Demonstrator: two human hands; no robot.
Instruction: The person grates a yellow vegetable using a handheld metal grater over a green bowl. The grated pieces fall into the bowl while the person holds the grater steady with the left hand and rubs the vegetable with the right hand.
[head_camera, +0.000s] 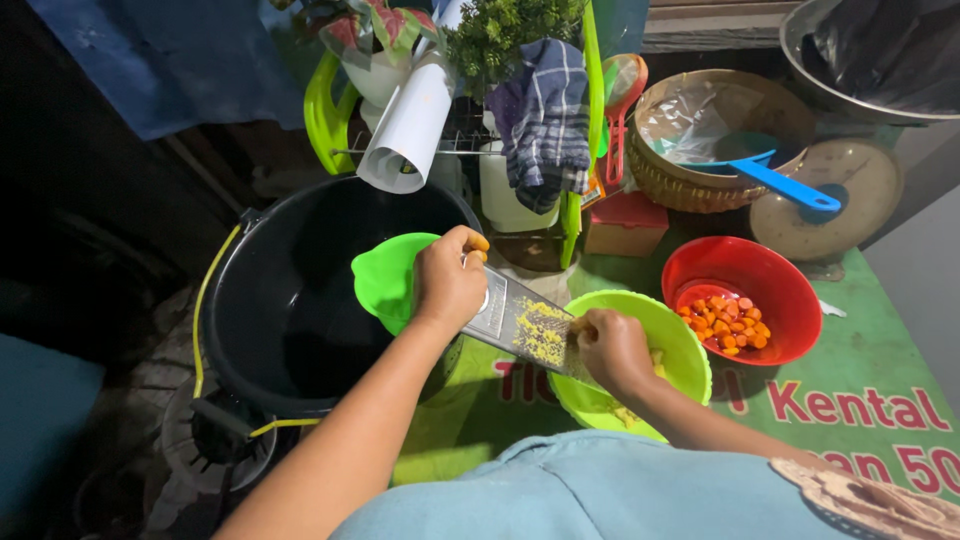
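Over the green bowl (680, 345) near the middle of the tabletop (860, 330), the right hand (612, 350) had its fingers pressed together around a small piece of food, too hidden to name, and held it against the lower end of a flat metal grater (520, 322). The left hand (448, 280) was closed around the grater's upper end, tilting it so that it sloped down into the bowl. Fine yellow shreds clung to the grater's face, and a few pale bits lay in the bowl below; judging from these, some grating was done, though how much of the piece remained could not be told.

Just right of the green bowl stood a red bowl (775, 275) holding orange chunks (728, 322), seemingly untouched. Off the tabletop's left edge sat a large black bucket (290, 300), with a green scoop (385, 280) at its rim under the left hand. Toward the far edge were a woven basket (700, 190) lined with plastic, a blue ladle (790, 187), a checked cloth (545, 120), a rolled white sheet (410, 125) and a potted plant (505, 30).
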